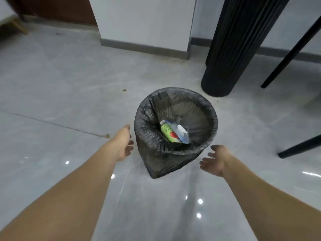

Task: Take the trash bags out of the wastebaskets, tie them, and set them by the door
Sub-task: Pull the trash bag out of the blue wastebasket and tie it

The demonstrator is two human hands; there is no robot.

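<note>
bag: your trash bag (152,143) is a thin dark liner, seated in the wastebasket, its top folded over the rim and bunched down the outside wall
wastebasket: the wastebasket (184,108) is round, mesh pattern showing through the liner; it stands on the floor in mid view, just in front of the column
contents: green can (169,132) with a red mark lying tilted at the bottom, white and blue wrappers (181,131) touching it on its right
left hand: your left hand (124,142) is just beside the basket's left side, fingers relaxed and slightly bent toward the liner, holding nothing; contact with the bag can't be confirmed
right hand: your right hand (215,160) is near the basket's lower right, palm turned in, fingers spread and loose, clear of the bag
floor: grey glossy tile floor (60,87) with light glints and a few small crumbs
column: black ribbed column (231,47) behind and right of the basket
chair: black chair legs (295,47) at the right edge
wall: white wall corner (144,21) with grey skirting behind
</note>
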